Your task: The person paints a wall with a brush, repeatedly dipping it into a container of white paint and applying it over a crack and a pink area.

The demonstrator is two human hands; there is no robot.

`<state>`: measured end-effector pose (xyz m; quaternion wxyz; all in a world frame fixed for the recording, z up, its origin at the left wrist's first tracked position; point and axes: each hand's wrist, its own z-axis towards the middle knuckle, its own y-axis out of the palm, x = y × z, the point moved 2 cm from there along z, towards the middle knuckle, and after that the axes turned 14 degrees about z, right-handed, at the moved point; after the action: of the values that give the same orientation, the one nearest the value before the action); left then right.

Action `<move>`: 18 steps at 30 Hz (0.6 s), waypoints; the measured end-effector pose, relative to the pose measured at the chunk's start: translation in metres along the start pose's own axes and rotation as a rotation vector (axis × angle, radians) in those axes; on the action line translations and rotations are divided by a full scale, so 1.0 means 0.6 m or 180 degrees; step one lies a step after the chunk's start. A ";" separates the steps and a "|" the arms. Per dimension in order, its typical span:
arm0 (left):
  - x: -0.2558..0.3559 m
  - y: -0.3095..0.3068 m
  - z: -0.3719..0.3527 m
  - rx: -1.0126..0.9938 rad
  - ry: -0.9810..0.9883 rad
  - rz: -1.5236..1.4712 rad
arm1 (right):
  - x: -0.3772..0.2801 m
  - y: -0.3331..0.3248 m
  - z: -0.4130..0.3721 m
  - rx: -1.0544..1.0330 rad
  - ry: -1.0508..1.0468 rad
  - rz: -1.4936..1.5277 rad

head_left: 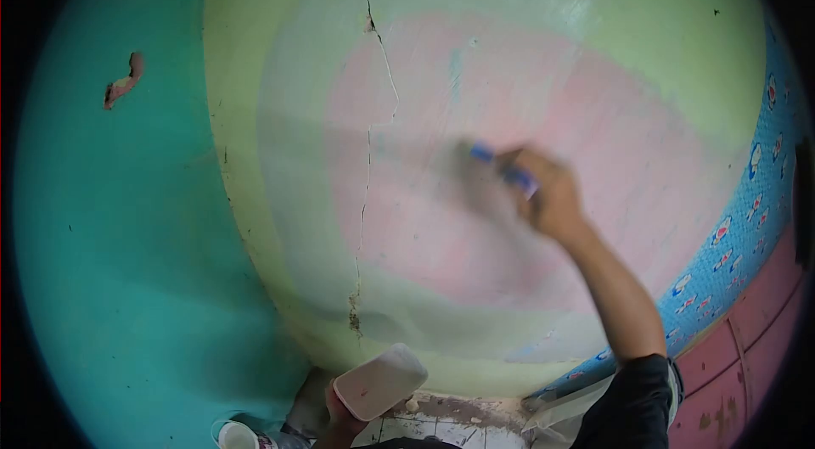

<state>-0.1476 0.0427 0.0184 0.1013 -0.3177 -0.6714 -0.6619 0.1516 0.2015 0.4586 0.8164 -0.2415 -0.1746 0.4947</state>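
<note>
My right hand is closed around a paintbrush with a blue and white handle. The brush is smeared by motion, and its dark tip is right at the wall. Behind it, a pink painted patch sits inside a paler greyish-green ring on a light green wall. Low in the view, my left hand grips a whitish rectangular plastic tub by its side. The tub is tilted, with a small reddish mark inside; part of this hand is hidden by it.
A crack runs down the painted wall. The teal wall at left has a chipped spot. A white bucket stands bottom left. Blue patterned covering and pink panels lie at right. White floor tiles show below.
</note>
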 end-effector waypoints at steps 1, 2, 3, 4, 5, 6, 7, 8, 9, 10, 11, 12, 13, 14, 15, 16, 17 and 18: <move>0.005 -0.013 -0.004 -0.0094 -0.0032 -0.0142 | -0.003 -0.040 0.040 0.0372 -0.0184 -0.0237; 0.013 -0.019 -0.009 -0.0111 -0.0071 -0.0135 | -0.005 -0.075 0.070 0.0712 -0.0290 -0.0708; 0.023 -0.020 -0.013 -0.0121 -0.0111 -0.0136 | -0.005 -0.100 0.096 0.1046 -0.0634 -0.1183; 0.030 -0.021 -0.019 -0.0123 -0.0148 -0.0145 | -0.015 -0.116 0.112 0.1212 -0.0586 -0.1760; 0.035 -0.024 -0.023 -0.0092 -0.0148 -0.0106 | -0.022 -0.115 0.120 0.1419 -0.0251 -0.1571; 0.041 -0.026 -0.024 -0.0062 -0.0138 -0.0061 | -0.007 -0.111 0.109 0.1237 -0.0222 -0.1620; 0.049 -0.030 -0.024 -0.0032 -0.0126 -0.0008 | 0.016 -0.097 0.089 0.1063 -0.0191 -0.1665; 0.056 -0.037 -0.024 0.0032 -0.0127 0.0078 | 0.025 -0.066 0.059 0.0962 -0.0364 -0.1902; 0.062 -0.045 -0.025 0.0097 -0.0133 0.0164 | 0.029 -0.028 0.019 0.0763 -0.0328 -0.1895; 0.068 -0.051 -0.026 0.0160 -0.0144 0.0250 | 0.020 0.019 -0.029 0.0526 -0.0296 -0.1919; 0.074 -0.053 -0.027 0.0103 -0.0133 0.0158 | 0.028 0.072 -0.093 0.0146 -0.0319 -0.1719; 0.080 -0.052 -0.027 0.0046 -0.0117 0.0056 | 0.007 0.126 -0.151 -0.0180 -0.0197 -0.1448; 0.084 -0.051 -0.027 -0.0006 -0.0101 -0.0052 | -0.022 0.178 -0.204 -0.0462 -0.0086 -0.1173; 0.087 -0.052 -0.027 -0.0001 -0.0068 0.0012 | -0.041 0.228 -0.260 -0.0725 0.0084 -0.0863; 0.090 -0.053 -0.026 0.0007 -0.0033 0.0075 | -0.070 0.259 -0.297 -0.0722 0.0417 -0.0570; 0.092 -0.054 -0.026 0.0021 0.0000 0.0139 | -0.097 0.284 -0.329 -0.0716 0.0753 -0.0273; 0.094 -0.053 -0.024 -0.0007 -0.0053 0.0049 | -0.116 0.302 -0.360 -0.0440 0.1143 -0.0036; 0.095 -0.050 -0.019 -0.0033 -0.0104 -0.0040 | -0.133 0.317 -0.389 -0.0161 0.1533 0.0200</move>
<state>-0.2121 0.0505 0.0262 0.0845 -0.3247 -0.6714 -0.6608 0.1005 0.1535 0.1552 0.8124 -0.3781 0.0203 0.4434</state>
